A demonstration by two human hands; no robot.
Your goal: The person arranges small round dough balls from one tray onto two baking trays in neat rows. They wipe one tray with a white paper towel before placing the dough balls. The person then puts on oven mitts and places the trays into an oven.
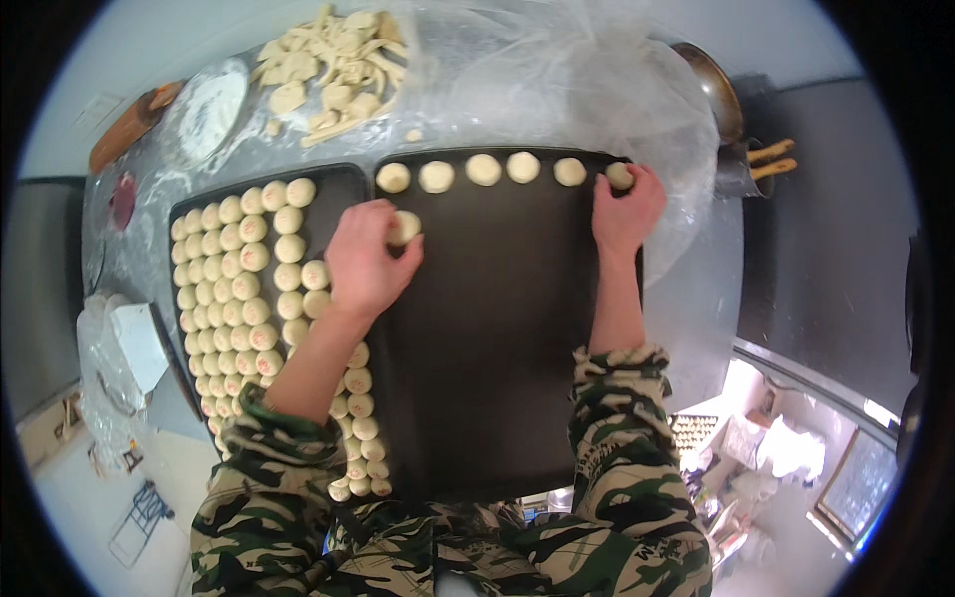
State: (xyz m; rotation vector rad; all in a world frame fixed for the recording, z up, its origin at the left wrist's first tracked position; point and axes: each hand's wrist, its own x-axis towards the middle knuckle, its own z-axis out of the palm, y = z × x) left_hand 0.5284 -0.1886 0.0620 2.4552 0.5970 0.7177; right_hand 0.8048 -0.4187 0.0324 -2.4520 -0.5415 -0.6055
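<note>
My left hand (367,257) pinches a pale dough round (406,227) between thumb and fingers, above the left side of a dark baking tray (492,321). At that tray's far right corner, my right hand (630,213) has its thumb and fingers around another dough round (619,176). Between the two hands, a row of several flattened dough rounds (483,170) runs along the far edge. A second dark tray (339,194) adjoins on the left, holding many rounds (239,338) in rows, a number of them with red stamps. My left forearm hides part of it.
Beyond the trays lie a heap of dough strips and pieces (336,71), a plate of flour (209,110) and a brown wooden roller (134,127). Clear plastic sheeting (552,82) covers the far right worktop, beside a metal pan (712,89) and wooden-handled tools (772,170).
</note>
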